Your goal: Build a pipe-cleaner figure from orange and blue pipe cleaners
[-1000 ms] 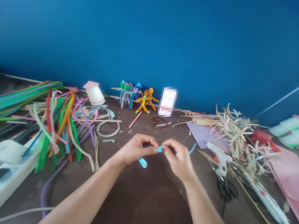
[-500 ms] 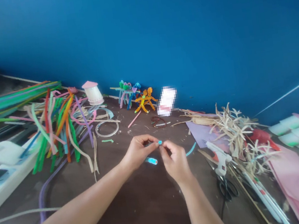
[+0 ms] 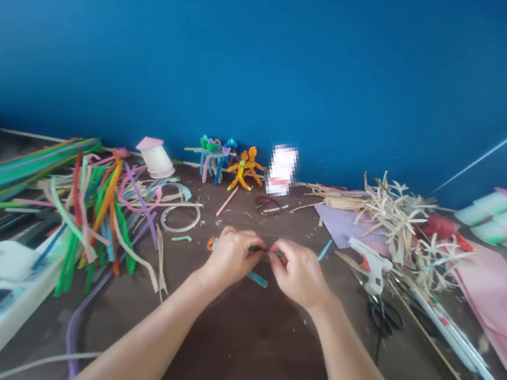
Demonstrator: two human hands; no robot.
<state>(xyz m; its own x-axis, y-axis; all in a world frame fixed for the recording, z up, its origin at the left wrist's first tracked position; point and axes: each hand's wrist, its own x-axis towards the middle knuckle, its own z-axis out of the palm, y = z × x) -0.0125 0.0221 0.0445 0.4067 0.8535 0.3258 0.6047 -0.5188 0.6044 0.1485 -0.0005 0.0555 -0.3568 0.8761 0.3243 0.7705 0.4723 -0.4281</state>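
My left hand [image 3: 234, 256] is closed, thumb and fingers pinching a blue pipe cleaner [image 3: 258, 280], whose fuzzy end sticks out below the palm. Another end, orange and blue [image 3: 212, 243], shows behind the same hand. Fingertips of my right hand [image 3: 298, 270] pinch close beside the left ones, on a thin blue bit of it; most of the piece is hidden by the fingers. Just right of that hand, a blue strip [image 3: 325, 250] shows at the tabletop. Both hands hover over the middle of the dark table [image 3: 237, 348].
Pipe cleaners [image 3: 111, 215] lie heaped at left beside a white power strip [image 3: 13, 302]. Pipe-cleaner figures [image 3: 245, 167] and a small white tower [image 3: 156, 159] stand near the blue wall. A glue gun [image 3: 372, 265], scissors [image 3: 386, 317] and dried strips [image 3: 394, 215] lie right.
My left hand has turned, bringing the orange end into view behind it. The lower blue end has swung slightly, and the bright blue tip between the fingertips is now mostly covered.
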